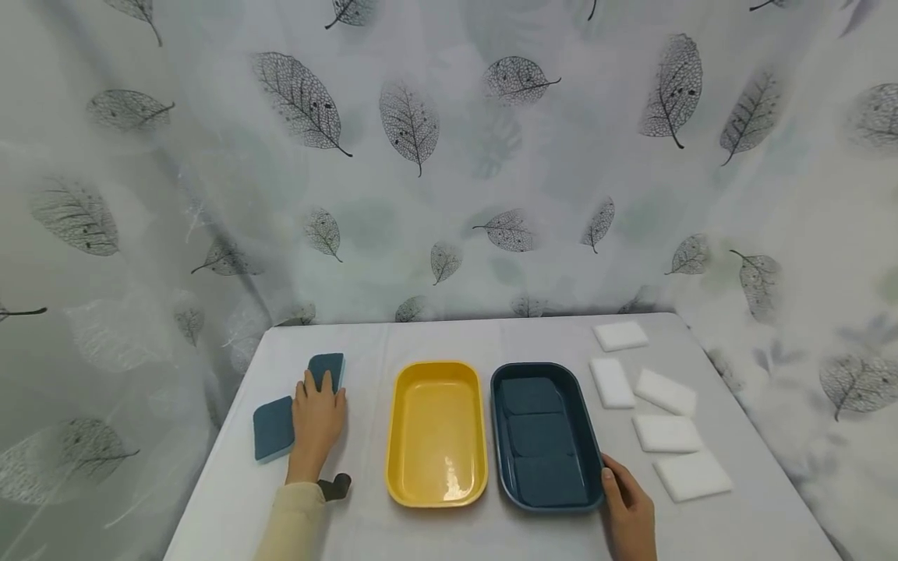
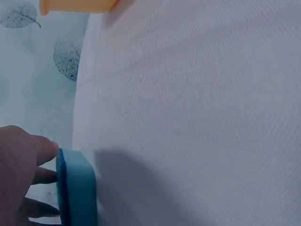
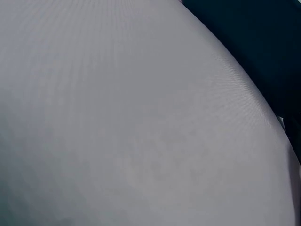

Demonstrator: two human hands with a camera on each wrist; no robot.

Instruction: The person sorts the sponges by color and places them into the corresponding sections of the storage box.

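Note:
My left hand (image 1: 319, 417) lies over a blue sponge (image 1: 327, 366) at the table's left, fingers spread across its top. In the left wrist view, the fingertips touch the dark face of this sponge (image 2: 81, 188), which has a lighter blue body. Another blue sponge (image 1: 273, 428) lies just left of that hand. My right hand (image 1: 629, 506) holds the near right rim of the dark blue tray (image 1: 592, 452), thumb and forefinger at the edge. Three dark blue rectangles in a row, coloured like the sponges, lie inside the tray. The right wrist view shows mostly white cloth.
Between the left hand and the dark tray sits a yellow tray (image 1: 436, 428) with a bare bottom. Several white sponge blocks, one of them a block (image 1: 693, 475) nearest the front, lie right of the dark tray. A leaf-patterned curtain (image 1: 449, 171) hangs behind the white-covered table (image 1: 372, 530).

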